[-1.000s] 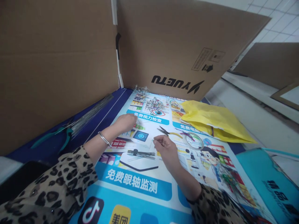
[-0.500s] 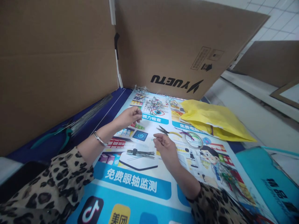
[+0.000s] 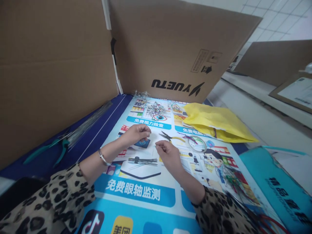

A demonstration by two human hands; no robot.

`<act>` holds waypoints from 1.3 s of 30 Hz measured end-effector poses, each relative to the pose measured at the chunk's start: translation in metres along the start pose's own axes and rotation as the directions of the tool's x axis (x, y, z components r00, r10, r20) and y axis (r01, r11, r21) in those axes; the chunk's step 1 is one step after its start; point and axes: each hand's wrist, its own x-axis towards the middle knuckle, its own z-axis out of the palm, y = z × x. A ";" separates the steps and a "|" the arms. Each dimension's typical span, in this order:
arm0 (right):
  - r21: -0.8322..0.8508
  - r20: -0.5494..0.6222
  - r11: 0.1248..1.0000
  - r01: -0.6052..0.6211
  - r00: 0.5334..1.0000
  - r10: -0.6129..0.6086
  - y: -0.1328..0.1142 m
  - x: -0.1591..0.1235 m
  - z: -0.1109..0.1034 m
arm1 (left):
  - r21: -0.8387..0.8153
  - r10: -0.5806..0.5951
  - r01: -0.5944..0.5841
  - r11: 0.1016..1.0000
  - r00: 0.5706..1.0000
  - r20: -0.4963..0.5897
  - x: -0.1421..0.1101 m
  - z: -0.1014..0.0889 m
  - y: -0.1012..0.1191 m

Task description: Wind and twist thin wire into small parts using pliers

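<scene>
Tall cardboard (image 3: 170,48) stands behind the yellow-handled pliers (image 3: 171,137), and a printed poster (image 3: 143,208) lies flat beneath them. To the right of the pliers is a yellow bag (image 3: 216,118). The left hand (image 3: 138,134) hangs to the left of the pliers, its thumb and forefinger drawn close together and the other fingers curled. The right hand (image 3: 168,155) is just on the near side of the pliers, its thumb and forefinger bent toward each other in a similar way. I cannot tell whether either hand pinches a strand or only air; anything so fine is lost against the pale print.

The bundle of thin wires (image 3: 146,161) lies on the poster, to the near left of the pliers, apart from both hands (a dark tie (image 3: 136,159) seems to sit near its left end). Just right of the pliers is a small coil (image 3: 205,145) with purple strands across it; beyond the pliers is a heap of tangled wires (image 3: 155,109).

The work looks like fine fingertip handling of wire. To do it well, I would pinch with the pads rather than the nails, deal with one strand at a time, and keep the two pinches close together so a thin length has little room to bend or spring. Resting the wrists would probably steady things, and the bundle is best left unbrushed, since loose ends could easily snag.
</scene>
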 end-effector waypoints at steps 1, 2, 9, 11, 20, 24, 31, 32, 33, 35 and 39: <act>-0.129 0.010 0.991 0.038 0.999 -0.037 0.000 0.002 -0.004 | 0.044 0.009 -0.009 0.999 1.000 -0.009 0.001 -0.002 0.000; -0.269 0.033 0.960 0.080 0.997 -0.074 -0.001 0.003 -0.009 | 0.091 0.022 -0.020 0.996 1.000 -0.019 0.002 -0.005 0.000; -0.810 0.153 0.567 0.149 0.987 -0.041 -0.001 0.018 -0.049 | 0.520 0.200 -0.118 0.846 0.974 -0.105 0.000 -0.011 0.004; -0.830 0.171 0.534 0.160 0.985 -0.029 0.001 0.020 -0.053 | 0.446 0.165 -0.092 0.890 0.978 -0.127 -0.001 -0.009 0.006; -0.795 0.201 0.526 0.302 0.950 -0.241 -0.002 0.014 -0.048 | -0.548 -0.153 0.066 0.834 0.981 -0.115 -0.013 0.015 0.025; -0.584 0.158 0.617 0.527 0.820 -0.551 -0.012 0.003 -0.039 | -0.682 -0.216 0.062 0.729 0.966 -0.142 -0.020 0.027 0.030; -0.492 0.179 0.515 0.702 0.661 -0.729 -0.018 -0.006 -0.033 | -0.747 -0.236 0.093 0.658 0.968 -0.087 -0.025 0.039 0.028; -0.502 0.171 0.485 0.716 0.632 -0.756 -0.017 -0.006 -0.033 | -0.750 -0.235 0.096 0.654 0.968 -0.081 -0.025 0.039 0.028; -0.510 0.163 0.457 0.729 0.604 -0.780 -0.017 -0.006 -0.033 | -0.752 -0.236 0.100 0.651 0.969 -0.076 -0.025 0.040 0.028; -0.516 0.153 0.409 0.752 0.552 -0.820 -0.017 -0.006 -0.034 | -0.754 -0.238 0.107 0.648 0.969 -0.066 -0.026 0.040 0.029; -0.530 0.191 0.327 0.782 0.486 -0.853 -0.018 -0.007 -0.035 | -0.748 -0.272 0.145 0.648 0.961 -0.050 -0.028 0.042 0.032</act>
